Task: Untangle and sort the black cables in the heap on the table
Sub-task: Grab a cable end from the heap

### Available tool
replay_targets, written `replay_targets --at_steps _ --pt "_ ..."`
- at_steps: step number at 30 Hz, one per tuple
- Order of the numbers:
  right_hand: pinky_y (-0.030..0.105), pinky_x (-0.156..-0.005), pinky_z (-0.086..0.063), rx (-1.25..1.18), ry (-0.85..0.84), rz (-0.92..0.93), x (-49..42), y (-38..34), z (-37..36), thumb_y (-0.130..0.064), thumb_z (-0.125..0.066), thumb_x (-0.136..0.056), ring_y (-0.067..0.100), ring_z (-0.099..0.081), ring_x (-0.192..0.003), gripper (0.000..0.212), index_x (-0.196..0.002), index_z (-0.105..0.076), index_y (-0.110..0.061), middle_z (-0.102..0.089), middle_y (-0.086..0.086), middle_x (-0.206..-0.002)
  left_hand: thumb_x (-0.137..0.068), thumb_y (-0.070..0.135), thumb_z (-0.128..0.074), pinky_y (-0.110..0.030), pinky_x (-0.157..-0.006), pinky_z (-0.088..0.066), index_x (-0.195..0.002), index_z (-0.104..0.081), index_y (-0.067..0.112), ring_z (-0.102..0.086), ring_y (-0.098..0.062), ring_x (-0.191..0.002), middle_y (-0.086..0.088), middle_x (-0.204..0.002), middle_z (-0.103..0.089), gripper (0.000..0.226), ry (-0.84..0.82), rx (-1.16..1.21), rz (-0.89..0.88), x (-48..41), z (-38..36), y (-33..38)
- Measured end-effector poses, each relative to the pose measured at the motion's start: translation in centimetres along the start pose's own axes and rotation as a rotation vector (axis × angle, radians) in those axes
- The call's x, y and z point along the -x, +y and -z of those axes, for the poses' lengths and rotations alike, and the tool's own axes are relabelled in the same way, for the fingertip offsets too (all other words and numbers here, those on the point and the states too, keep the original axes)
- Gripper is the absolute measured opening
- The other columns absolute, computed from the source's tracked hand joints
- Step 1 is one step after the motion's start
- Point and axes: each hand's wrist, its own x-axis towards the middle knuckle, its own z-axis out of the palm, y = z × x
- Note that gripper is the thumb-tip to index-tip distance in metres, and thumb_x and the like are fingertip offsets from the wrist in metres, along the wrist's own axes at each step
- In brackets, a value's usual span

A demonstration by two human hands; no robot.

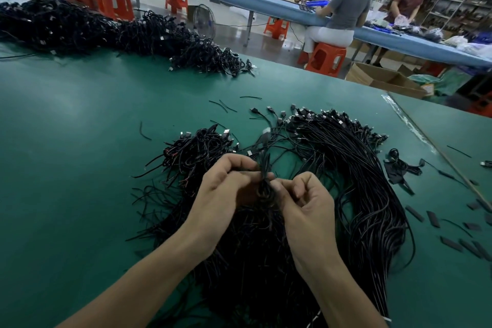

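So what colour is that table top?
Green; the table top shows best in the head view.

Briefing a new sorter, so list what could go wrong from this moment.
1. The left hand and right hand pinch a small bunch that runs down into the tangled heap; pulling hard may tighten knots.
2. Lifted strands could drag cables from the straightened bundle at right, remixing them.

text: none legible | labels: none | signs: none
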Motion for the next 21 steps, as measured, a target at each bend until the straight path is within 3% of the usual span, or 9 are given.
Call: replay_targets --at_steps 2,4,8,11,13,15,18,20,21 --pt "0.017 -0.068 -0.052 -0.021 -0.024 -0.031 0.3 0.1 0.0 0.004 -0.063 -0.09 0.006 -0.062 -0.072 0.037 -0.071 -0.037 -0.015 -0.064 -0.003 -0.068 -0.099 0.015 -0.056 -0.022 -0.072 -0.057 -0.103 -0.06 0.012 -0.074 -0.02 -0.093 -0.01 -0.095 -0.077 0.006 -0.024 -0.007 -0.055 0.0 0.0 0.2" --pt "0.016 -0.066 -0.051 -0.043 -0.055 -0.038 0.6 0.0 -0.1 -0.003 -0.066 -0.088 0.004 -0.058 -0.067 0.037 -0.07 -0.037 -0.015 -0.061 -0.004 -0.066 -0.088 0.027 -0.072 -0.027 -0.076 -0.06 -0.108 -0.056 0.014 -0.074 -0.02 -0.092 -0.005 -0.092 -0.077 0.029 -0.049 -0.119 -0.106 0.0 0.2 0.2" --pt "0.024 -0.064 -0.046 -0.123 -0.09 -0.161 0.4 0.1 0.6 -0.025 -0.076 -0.07 0.013 -0.048 -0.066 0.038 -0.066 -0.039 -0.021 -0.058 0.002 -0.067 -0.081 0.017 -0.08 -0.019 -0.074 -0.056 -0.112 -0.056 0.024 -0.074 -0.01 -0.085 0.006 -0.093 -0.078 0.04 -0.113 -0.283 -0.184 -0.3 0.7 0.2" --pt "0.026 -0.061 -0.045 -0.278 -0.132 -0.36 0.1 1.2 1.4 -0.014 -0.073 -0.069 0.017 -0.048 -0.062 0.031 -0.06 -0.045 -0.022 -0.056 0.006 -0.066 -0.085 0.026 -0.076 -0.018 -0.079 -0.056 -0.119 -0.057 0.031 -0.072 -0.005 -0.09 0.015 -0.098 -0.075 0.039 -0.238 -0.589 -0.294 -0.4 1.5 0.3" --pt "0.025 -0.057 -0.046 -0.263 -0.176 -0.398 -0.3 1.5 1.9 -0.014 -0.076 -0.068 0.016 -0.051 -0.059 0.03 -0.061 -0.048 -0.022 -0.056 0.005 -0.064 -0.087 0.031 -0.075 -0.013 -0.076 -0.053 -0.122 -0.057 0.033 -0.069 0.0 -0.088 0.017 -0.095 -0.074 0.04 -0.292 -0.746 -0.33 -0.7 1.8 0.6" --pt "0.024 -0.056 -0.049 -0.096 -0.214 -0.346 -1.1 1.6 2.5 -0.022 -0.081 -0.068 0.014 -0.056 -0.06 0.032 -0.071 -0.05 -0.017 -0.062 0.005 -0.066 -0.087 0.029 -0.075 -0.008 -0.073 -0.049 -0.122 -0.058 0.034 -0.067 0.005 -0.085 0.018 -0.093 -0.072 0.039 -0.265 -0.832 -0.366 -1.4 2.1 1.0" --pt "0.019 -0.058 -0.049 0.31 -0.167 -0.265 -3.0 2.1 3.9 -0.025 -0.075 -0.085 0.01 -0.064 -0.063 0.021 -0.084 -0.058 -0.012 -0.072 0.004 -0.072 -0.084 0.025 -0.078 -0.003 -0.07 -0.049 -0.12 -0.06 0.034 -0.065 0.012 -0.081 0.015 -0.092 -0.072 0.041 -0.042 -0.902 -0.371 -3.4 2.7 2.0" --pt "0.013 -0.062 -0.045 0.714 -0.061 -0.21 -4.7 3.2 5.8 -0.026 -0.067 -0.094 0.005 -0.065 -0.071 0.009 -0.092 -0.065 -0.017 -0.071 -0.005 -0.077 -0.081 0.025 -0.081 -0.009 -0.074 -0.052 -0.113 -0.062 0.031 -0.067 0.008 -0.077 0.017 -0.086 -0.07 0.038 0.143 -0.957 -0.359 -4.8 3.5 2.7" --pt "0.011 -0.065 -0.044 0.889 -0.022 -0.193 -5.5 3.8 6.9 -0.026 -0.064 -0.096 0.004 -0.063 -0.077 0.009 -0.097 -0.066 -0.018 -0.068 -0.01 -0.083 -0.082 0.026 -0.081 -0.019 -0.078 -0.055 -0.11 -0.063 0.029 -0.068 0.003 -0.076 0.014 -0.087 -0.071 0.034 0.209 -1.029 -0.366 -5.5 4.1 2.8"
